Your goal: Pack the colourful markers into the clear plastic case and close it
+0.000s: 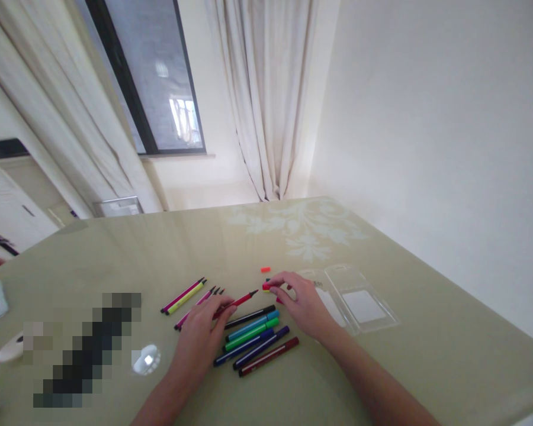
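Note:
My left hand (204,328) grips a red marker (244,300), its dark tip bare and pointing right. In the fingertips of my right hand (299,299) is a red marker cap (267,286), a little apart from that tip. Near it lie other small caps, partly hidden by my fingers, and an orange cap (265,270) farther back. Uncapped markers, among them a yellow marker (185,297), lie beyond my left hand. Between my forearms several capped markers lie side by side, including a green marker (250,334) and a dark red marker (269,357).
An open clear plastic case (359,302) with white card inside lies right of my right hand. A clear round object (146,360) sits left of my left forearm. Farther left are a blurred-out dark object (89,349) and a pale oval object (9,349). A wall borders the table's right side.

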The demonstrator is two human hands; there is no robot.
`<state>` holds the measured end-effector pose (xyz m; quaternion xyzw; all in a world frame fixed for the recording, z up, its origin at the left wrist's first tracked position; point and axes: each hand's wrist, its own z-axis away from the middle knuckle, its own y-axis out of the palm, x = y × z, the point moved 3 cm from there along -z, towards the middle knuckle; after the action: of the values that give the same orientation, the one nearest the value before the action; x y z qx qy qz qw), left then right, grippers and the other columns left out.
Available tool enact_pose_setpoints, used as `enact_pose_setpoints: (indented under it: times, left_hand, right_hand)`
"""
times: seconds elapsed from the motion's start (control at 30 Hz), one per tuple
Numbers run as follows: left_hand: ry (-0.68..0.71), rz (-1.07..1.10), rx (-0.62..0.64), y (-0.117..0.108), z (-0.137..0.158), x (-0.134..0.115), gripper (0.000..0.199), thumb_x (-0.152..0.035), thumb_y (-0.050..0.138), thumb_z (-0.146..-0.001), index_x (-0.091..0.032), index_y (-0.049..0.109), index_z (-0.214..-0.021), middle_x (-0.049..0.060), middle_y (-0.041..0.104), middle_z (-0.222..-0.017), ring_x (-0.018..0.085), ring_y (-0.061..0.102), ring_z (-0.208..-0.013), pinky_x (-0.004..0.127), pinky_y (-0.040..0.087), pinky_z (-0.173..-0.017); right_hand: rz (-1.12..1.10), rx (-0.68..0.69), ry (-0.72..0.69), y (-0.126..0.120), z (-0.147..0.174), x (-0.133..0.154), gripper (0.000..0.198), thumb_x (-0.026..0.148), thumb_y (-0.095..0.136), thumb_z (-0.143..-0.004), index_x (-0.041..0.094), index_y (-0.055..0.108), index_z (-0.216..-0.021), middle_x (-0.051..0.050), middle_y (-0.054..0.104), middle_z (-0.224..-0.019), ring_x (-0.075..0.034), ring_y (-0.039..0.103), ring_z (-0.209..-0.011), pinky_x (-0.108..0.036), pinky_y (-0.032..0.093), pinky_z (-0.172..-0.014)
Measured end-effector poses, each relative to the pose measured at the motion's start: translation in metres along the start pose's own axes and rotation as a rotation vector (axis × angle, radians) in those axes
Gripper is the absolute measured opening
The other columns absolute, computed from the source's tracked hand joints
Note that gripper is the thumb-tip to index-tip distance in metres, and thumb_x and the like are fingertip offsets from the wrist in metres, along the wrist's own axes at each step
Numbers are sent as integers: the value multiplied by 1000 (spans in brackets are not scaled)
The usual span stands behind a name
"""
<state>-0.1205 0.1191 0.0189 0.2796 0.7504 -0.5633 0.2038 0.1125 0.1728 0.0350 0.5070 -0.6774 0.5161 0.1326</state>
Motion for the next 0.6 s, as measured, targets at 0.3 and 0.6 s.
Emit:
enact_pose_setpoints:
  times: [0.3,0.6]
  left_hand:
    - [24,53,28,2,1,-3,25,-44,52,-96,-26,70,-95,3,72,-93,23,66,-88,35,52,-80]
    - [24,116,12,5,7,-11,28,-45,54,-96,-25,73,-97,4,74,-94,22,67,-85,33,54,-79]
  right_hand:
    - [-99,54,24,6,1,9,11,27,64,-94,24,73,-99,-2,75,-97,-18,68,-91,-29,51,-84]
    - [-238,105,150,14,4,7,16,22,61,-90,23,76,-92,-2,76,-85,-19,70,-85,-31,55,-82]
